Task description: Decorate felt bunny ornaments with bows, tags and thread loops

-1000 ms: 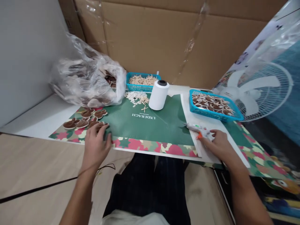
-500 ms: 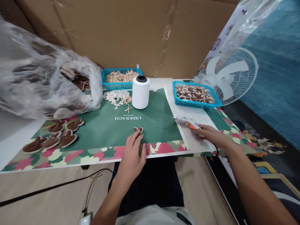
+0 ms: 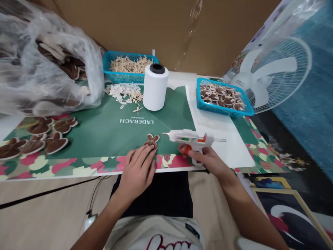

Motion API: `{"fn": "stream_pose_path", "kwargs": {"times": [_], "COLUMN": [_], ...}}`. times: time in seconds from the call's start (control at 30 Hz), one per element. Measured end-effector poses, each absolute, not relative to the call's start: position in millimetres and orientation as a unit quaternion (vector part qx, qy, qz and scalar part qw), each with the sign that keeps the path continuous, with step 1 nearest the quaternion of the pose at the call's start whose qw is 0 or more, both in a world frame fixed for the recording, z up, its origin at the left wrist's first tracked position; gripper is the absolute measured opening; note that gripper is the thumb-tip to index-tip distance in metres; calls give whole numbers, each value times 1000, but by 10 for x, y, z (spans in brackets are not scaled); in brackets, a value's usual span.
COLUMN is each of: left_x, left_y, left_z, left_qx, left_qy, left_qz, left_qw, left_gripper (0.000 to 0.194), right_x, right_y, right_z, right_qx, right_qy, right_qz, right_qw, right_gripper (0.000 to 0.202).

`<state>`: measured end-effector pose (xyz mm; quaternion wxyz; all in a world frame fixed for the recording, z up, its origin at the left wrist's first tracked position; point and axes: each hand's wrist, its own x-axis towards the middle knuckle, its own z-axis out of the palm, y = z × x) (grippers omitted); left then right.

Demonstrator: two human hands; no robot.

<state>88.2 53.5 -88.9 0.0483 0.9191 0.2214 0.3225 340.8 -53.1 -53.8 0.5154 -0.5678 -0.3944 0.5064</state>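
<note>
Brown felt, cut in a rabbit-head shape [image 3: 152, 140] with a pale border, lying flat on the green mat [image 3: 104, 128] near the front edge of the worktop [image 3: 221, 128]. Pinned there by the left hand [image 3: 137, 170], fingers spread and fingertips [image 3: 148, 151] pressing its lower edge, probably to keep it from sliding. Gripped in the right hand [image 3: 205, 159]: white glue gun [image 3: 191, 138] with orange trigger, held level, nozzle pointing left and stopping just beside the piece, not touching. Placed within reach at the left: more brown pieces [image 3: 39, 137] in loose rows, below a clear plastic bag [image 3: 44, 62] of the same. Standing behind: white thread spool [image 3: 155, 87], small pale bows [image 3: 125, 93] heaped beside it. Set apart at the right: blue basket [image 3: 223, 110] of pieces carrying bows.
</note>
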Motion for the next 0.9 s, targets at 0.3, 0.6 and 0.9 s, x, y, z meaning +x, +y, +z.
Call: {"fn": "stream_pose_path", "kwargs": {"times": [0.3, 0.6, 0.9], "left_x": [957, 959, 959], "left_y": [471, 489, 476], "left_z": [-903, -946, -928], "left_qx": [911, 909, 910], "left_qy": [246, 236, 250], "left_qz": [327, 340, 322], "left_qw": [46, 47, 69], "left_gripper": [31, 29, 32], "right_x": [3487, 3350, 3302], "right_y": [-353, -267, -265], "right_z": [-565, -478, -401], "right_qx": [-641, -663, -691], "right_qy": [-470, -467, -456], "right_qz": [478, 469, 455], "right_qw": [374, 350, 327], "right_gripper": [19, 13, 12]}}
